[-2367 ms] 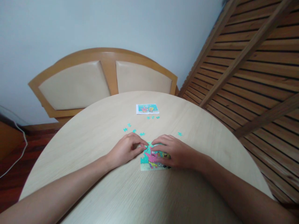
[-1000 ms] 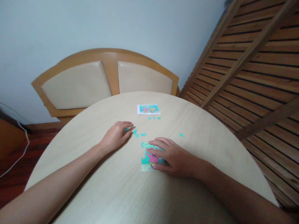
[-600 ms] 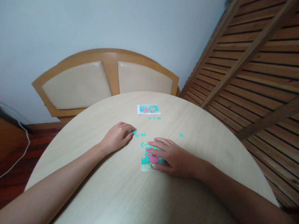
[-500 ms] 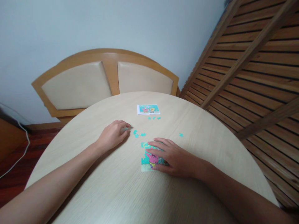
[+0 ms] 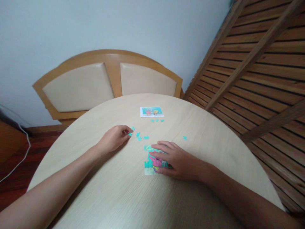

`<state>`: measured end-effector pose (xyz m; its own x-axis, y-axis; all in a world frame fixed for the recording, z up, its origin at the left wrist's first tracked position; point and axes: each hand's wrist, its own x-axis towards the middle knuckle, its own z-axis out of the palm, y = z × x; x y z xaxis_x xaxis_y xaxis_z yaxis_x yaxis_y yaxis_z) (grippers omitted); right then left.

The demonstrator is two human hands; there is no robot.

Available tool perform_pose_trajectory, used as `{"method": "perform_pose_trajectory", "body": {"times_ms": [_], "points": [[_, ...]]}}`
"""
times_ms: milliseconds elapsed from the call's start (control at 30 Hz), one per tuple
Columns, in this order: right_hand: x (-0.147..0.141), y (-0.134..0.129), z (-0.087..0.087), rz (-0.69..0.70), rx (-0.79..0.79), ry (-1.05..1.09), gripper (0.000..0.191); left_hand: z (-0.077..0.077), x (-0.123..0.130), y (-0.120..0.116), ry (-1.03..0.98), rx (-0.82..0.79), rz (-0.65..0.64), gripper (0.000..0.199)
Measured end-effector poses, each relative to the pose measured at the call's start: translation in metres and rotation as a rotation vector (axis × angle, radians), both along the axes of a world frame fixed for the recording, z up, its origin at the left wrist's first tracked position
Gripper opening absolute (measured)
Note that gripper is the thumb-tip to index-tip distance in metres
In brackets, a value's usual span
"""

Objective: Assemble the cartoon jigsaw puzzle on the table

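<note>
My left hand [image 5: 115, 137] is closed in a pinch, its fingertips at a small turquoise puzzle piece [image 5: 130, 134]; another piece [image 5: 132, 128] lies just beyond them. Further loose turquoise pieces [image 5: 138, 136] are a little to the right. My right hand [image 5: 175, 160] lies with fingers spread over the partly assembled puzzle [image 5: 149, 163], hiding its right part. The visible left part shows a pink figure on turquoise, with an uneven left edge.
A reference picture card [image 5: 152, 112] lies towards the far side of the round table [image 5: 107, 197], with three loose pieces [image 5: 157, 121] in front of it. One piece [image 5: 185, 138] sits to the right. A padded chair [image 5: 116, 76] stands behind the table.
My left hand has drawn its fingers slightly back to the left and closed them, uncovering the piece beyond its fingertips. My right hand has stayed on the puzzle.
</note>
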<state>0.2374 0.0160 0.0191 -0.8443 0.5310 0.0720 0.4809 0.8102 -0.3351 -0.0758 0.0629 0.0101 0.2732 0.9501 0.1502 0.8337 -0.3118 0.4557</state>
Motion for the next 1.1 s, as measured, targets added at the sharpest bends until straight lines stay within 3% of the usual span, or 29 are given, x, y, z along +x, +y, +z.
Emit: {"method": "perform_pose_trajectory", "body": {"times_ms": [233, 600, 1100], "points": [[0.0, 0.002, -0.003, 0.01, 0.007, 0.037, 0.053, 0.005, 0.01, -0.011, -0.104, -0.061, -0.172, 0.022], [0.0, 0.001, -0.001, 0.01, 0.004, 0.018, 0.054, 0.014, 0.036, -0.032, -0.069, -0.044, -0.523, 0.015], [0.001, 0.003, -0.004, -0.003, -0.002, 0.048, 0.062, 0.004, 0.045, -0.035, -0.098, 0.039, -0.582, 0.012]]}}
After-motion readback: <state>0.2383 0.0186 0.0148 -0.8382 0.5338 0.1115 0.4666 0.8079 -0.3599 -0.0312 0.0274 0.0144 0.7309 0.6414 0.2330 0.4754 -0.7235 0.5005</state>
